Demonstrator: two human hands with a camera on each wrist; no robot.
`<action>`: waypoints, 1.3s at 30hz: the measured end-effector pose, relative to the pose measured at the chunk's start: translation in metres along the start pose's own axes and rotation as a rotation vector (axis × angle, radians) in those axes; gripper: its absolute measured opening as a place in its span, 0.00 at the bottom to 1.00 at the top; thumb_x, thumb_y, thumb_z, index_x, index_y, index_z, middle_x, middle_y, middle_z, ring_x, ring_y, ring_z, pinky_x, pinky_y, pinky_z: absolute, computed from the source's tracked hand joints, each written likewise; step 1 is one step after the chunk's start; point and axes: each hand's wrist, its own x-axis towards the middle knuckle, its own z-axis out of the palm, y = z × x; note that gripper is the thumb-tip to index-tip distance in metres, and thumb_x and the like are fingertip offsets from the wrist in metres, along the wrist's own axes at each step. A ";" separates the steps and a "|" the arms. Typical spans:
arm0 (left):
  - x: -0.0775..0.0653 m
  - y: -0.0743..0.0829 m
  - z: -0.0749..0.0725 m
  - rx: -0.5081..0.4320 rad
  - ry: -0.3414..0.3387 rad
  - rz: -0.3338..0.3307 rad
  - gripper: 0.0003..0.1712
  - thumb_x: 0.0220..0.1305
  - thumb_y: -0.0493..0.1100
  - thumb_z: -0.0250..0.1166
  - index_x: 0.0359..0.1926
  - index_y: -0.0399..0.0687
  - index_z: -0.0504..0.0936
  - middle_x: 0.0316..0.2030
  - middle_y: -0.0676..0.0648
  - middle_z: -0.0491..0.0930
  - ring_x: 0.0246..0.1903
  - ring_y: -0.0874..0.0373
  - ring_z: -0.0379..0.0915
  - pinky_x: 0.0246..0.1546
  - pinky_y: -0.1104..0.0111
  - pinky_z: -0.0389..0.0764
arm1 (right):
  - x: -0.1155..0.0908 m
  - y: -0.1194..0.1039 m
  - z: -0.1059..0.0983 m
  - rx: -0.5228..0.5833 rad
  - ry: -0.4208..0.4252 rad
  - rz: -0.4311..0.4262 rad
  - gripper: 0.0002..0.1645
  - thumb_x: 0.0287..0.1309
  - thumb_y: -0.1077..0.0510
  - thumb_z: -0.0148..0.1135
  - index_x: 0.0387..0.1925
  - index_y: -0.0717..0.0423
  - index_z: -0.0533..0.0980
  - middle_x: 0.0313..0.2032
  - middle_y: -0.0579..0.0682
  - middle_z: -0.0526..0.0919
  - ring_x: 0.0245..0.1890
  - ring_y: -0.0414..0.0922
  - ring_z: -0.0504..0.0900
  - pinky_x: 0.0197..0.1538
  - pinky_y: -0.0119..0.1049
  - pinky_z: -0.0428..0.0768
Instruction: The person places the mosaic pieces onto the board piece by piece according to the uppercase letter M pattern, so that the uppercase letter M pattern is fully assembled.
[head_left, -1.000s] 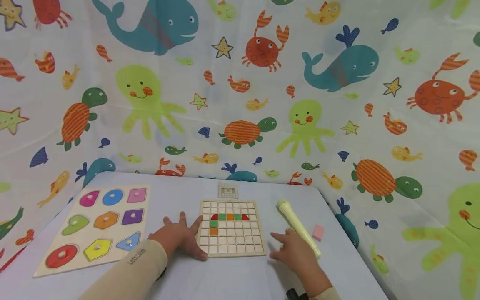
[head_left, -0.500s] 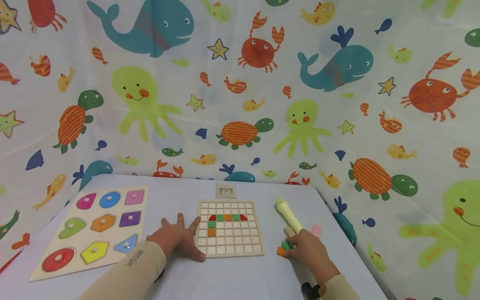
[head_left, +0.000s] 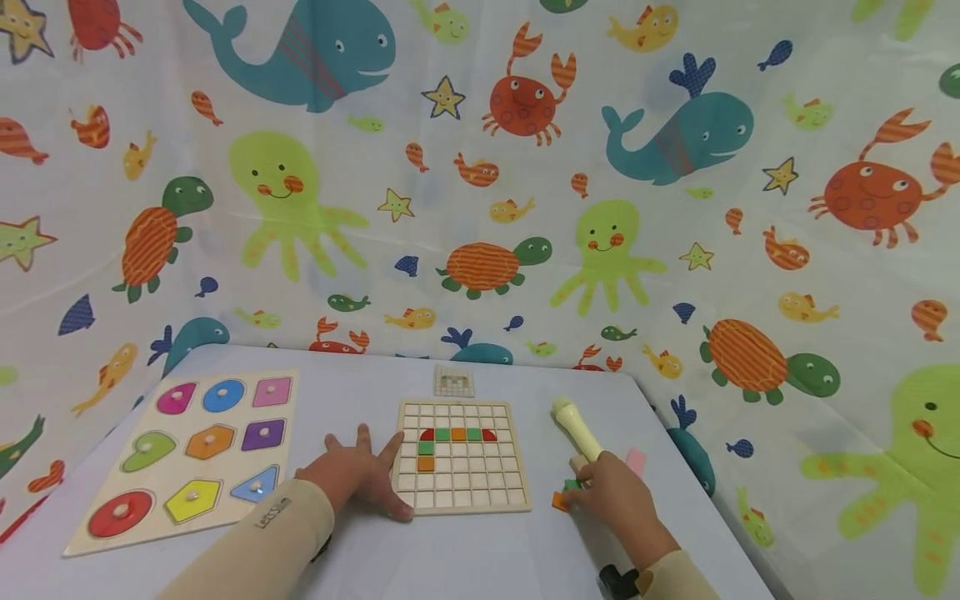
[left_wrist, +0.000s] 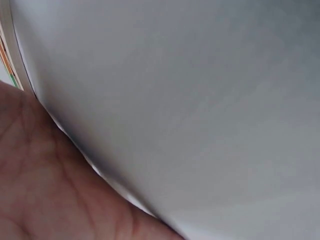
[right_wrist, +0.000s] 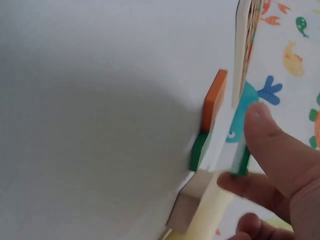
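Note:
My left hand point(head_left: 360, 475) lies with fingers spread at the left edge of a wooden grid board point(head_left: 480, 482). Red, green and orange tiles fill part of the board's cells: a row near the top, with two more below its left end. To the right of the board, my right hand point(head_left: 618, 500) pinches a small green block point(right_wrist: 242, 161) between thumb and finger. Close by on the table are an orange block point(right_wrist: 215, 100), another green block point(right_wrist: 198, 150) and a plain wooden block point(right_wrist: 189, 202). In the left wrist view, palm and white table show.
A pale yellow stick point(head_left: 577, 429) with a rounded head lies beyond my right hand, partly hidden by it. Beside it is a pink block point(head_left: 636, 461). A small pattern card point(head_left: 453, 381) sits behind the grid board. At left lies a knobbed shape puzzle point(head_left: 168, 454).
My right hand has moved right and back from over the small blocks, uncovering them, and its fingers have closed on a green one. The left hand stays in place.

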 end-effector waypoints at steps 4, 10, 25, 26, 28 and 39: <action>0.001 -0.001 0.001 -0.002 -0.002 -0.012 0.79 0.31 0.83 0.80 0.84 0.72 0.53 0.85 0.31 0.39 0.77 0.12 0.32 0.60 0.11 0.50 | 0.000 -0.008 -0.001 0.033 0.058 -0.004 0.24 0.45 0.37 0.86 0.36 0.48 0.90 0.40 0.50 0.78 0.38 0.47 0.76 0.34 0.37 0.75; 0.001 -0.003 0.001 -0.012 -0.016 -0.016 0.80 0.30 0.83 0.81 0.84 0.71 0.55 0.84 0.30 0.39 0.76 0.11 0.32 0.60 0.11 0.50 | 0.003 -0.026 0.003 0.004 0.092 -0.076 0.21 0.47 0.39 0.85 0.32 0.49 0.88 0.39 0.50 0.78 0.36 0.46 0.76 0.32 0.37 0.76; -0.005 0.012 -0.002 0.023 0.049 0.015 0.75 0.37 0.75 0.83 0.84 0.65 0.57 0.82 0.24 0.42 0.73 0.05 0.35 0.59 0.13 0.59 | -0.002 -0.101 0.017 -0.001 0.156 -0.301 0.22 0.50 0.38 0.84 0.32 0.49 0.89 0.33 0.44 0.72 0.29 0.40 0.71 0.31 0.34 0.72; -0.005 0.013 -0.002 0.021 0.053 0.021 0.75 0.37 0.74 0.84 0.84 0.64 0.57 0.82 0.23 0.42 0.72 0.05 0.35 0.58 0.13 0.58 | -0.003 -0.108 0.018 -0.001 0.149 -0.309 0.22 0.50 0.37 0.84 0.33 0.49 0.89 0.34 0.44 0.72 0.29 0.40 0.71 0.31 0.34 0.72; -0.004 0.014 -0.001 0.011 0.058 0.021 0.75 0.37 0.73 0.85 0.84 0.64 0.58 0.82 0.23 0.42 0.73 0.05 0.34 0.57 0.11 0.57 | -0.003 -0.120 0.021 0.007 0.121 -0.324 0.23 0.49 0.38 0.84 0.35 0.50 0.89 0.34 0.44 0.72 0.30 0.40 0.72 0.31 0.34 0.72; -0.003 0.015 0.003 0.005 0.071 0.016 0.74 0.35 0.72 0.87 0.83 0.65 0.61 0.82 0.24 0.46 0.73 0.06 0.38 0.53 0.10 0.58 | 0.015 -0.162 0.038 -0.042 0.088 -0.338 0.24 0.46 0.38 0.86 0.30 0.51 0.87 0.31 0.44 0.73 0.29 0.42 0.73 0.32 0.33 0.74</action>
